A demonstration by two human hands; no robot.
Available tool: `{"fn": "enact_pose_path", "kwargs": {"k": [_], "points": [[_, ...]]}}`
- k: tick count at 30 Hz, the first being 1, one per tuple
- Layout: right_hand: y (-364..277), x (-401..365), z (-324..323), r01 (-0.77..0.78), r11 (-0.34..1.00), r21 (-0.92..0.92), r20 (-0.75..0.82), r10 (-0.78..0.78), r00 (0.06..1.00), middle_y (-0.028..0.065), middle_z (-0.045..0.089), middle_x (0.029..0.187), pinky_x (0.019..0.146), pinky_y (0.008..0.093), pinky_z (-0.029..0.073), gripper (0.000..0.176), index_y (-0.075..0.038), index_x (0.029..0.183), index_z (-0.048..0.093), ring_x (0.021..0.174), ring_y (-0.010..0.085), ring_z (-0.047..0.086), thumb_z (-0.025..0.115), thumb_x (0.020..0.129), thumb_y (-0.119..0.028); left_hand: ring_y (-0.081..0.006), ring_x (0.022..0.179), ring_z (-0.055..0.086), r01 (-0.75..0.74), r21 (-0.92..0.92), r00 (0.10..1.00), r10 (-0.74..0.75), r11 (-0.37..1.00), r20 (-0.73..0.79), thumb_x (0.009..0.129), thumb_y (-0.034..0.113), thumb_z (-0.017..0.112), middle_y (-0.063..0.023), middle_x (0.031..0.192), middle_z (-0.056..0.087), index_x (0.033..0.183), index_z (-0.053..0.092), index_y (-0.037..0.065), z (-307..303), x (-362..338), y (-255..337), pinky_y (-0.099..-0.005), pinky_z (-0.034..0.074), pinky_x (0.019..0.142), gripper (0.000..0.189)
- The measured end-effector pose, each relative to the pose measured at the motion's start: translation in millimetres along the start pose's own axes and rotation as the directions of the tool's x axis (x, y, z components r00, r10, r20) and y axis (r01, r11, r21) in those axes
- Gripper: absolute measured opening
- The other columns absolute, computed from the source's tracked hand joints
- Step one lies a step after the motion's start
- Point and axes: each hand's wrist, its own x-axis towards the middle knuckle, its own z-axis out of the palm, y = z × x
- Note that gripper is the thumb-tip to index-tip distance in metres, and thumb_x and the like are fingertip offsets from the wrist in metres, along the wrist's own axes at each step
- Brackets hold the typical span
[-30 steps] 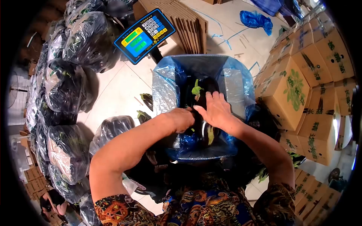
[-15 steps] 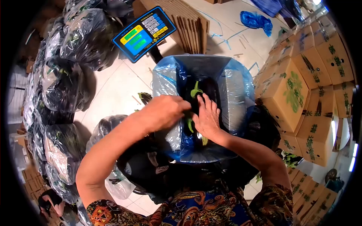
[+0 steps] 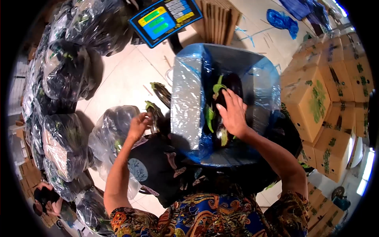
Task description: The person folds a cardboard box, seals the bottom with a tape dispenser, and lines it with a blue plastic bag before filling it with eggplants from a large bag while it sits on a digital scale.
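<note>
A grey box lined with blue plastic (image 3: 187, 102) stands in front of me and holds several dark eggplants (image 3: 233, 83) with green stems. My right hand (image 3: 233, 112) lies on the eggplants inside it, open, fingers stretched out. Outside the box, on the left, my left hand (image 3: 139, 126) is beside an eggplant (image 3: 156, 117), its fingers loosely bent and apart near the green stem. Another eggplant (image 3: 162, 94) lies just beyond that one, next to the box wall.
A scale display (image 3: 166, 19) stands beyond the box, beside folded cardboard (image 3: 219, 19). Bagged produce (image 3: 65, 71) lines the left, with a clear plastic bag (image 3: 114, 134) nearer. Cartons (image 3: 308, 102) are stacked right; blue plastic (image 3: 282, 23) lies on the floor. A person (image 3: 49, 201) is at lower left.
My left hand has left the box and moved left to the eggplant outside. My right hand stays on the eggplants in the box. The view has shifted, so the box appears further right.
</note>
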Motion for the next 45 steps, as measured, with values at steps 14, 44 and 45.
{"fn": "enact_pose_path", "kwargs": {"k": [14,44,45], "points": [[-19,14,-71,-0.064,0.976,0.207,0.301,-0.002,0.954,0.0209,0.048,0.132,0.093,0.0413,0.046,0.037,0.0,0.121,0.055,0.112,0.0386,0.055,0.062,0.089,-0.017,-0.0352,0.092,0.061,-0.038,0.651,0.777,0.432,0.758,-0.458,0.08,0.019,0.069,-0.0188,0.107,0.059,0.12,0.055,0.004,19,54,-95,-0.043,0.05,0.083,0.044],[-5,34,-121,-0.212,0.68,0.702,0.07,0.23,0.971,0.012,0.062,0.109,0.085,0.0303,0.048,0.024,-0.002,0.115,0.06,0.102,0.0193,0.06,0.059,0.093,-0.012,-0.0184,0.077,0.063,-0.276,-0.14,0.959,0.281,0.951,0.022,0.073,0.049,0.067,-0.0148,0.095,0.063,0.124,0.048,-0.004,-9,-43,199,-0.0293,0.053,0.069,0.076],[-7,32,-125,-0.22,0.675,0.704,0.098,0.214,0.972,0.0123,0.062,0.108,0.085,0.0305,0.048,0.024,-0.003,0.115,0.059,0.102,0.0194,0.06,0.059,0.093,-0.012,-0.0198,0.074,0.065,-0.293,-0.161,0.954,0.299,0.942,0.018,0.075,0.051,0.064,-0.0174,0.095,0.064,0.123,0.049,-0.004,11,-54,213,-0.0307,0.054,0.067,0.075]]}}
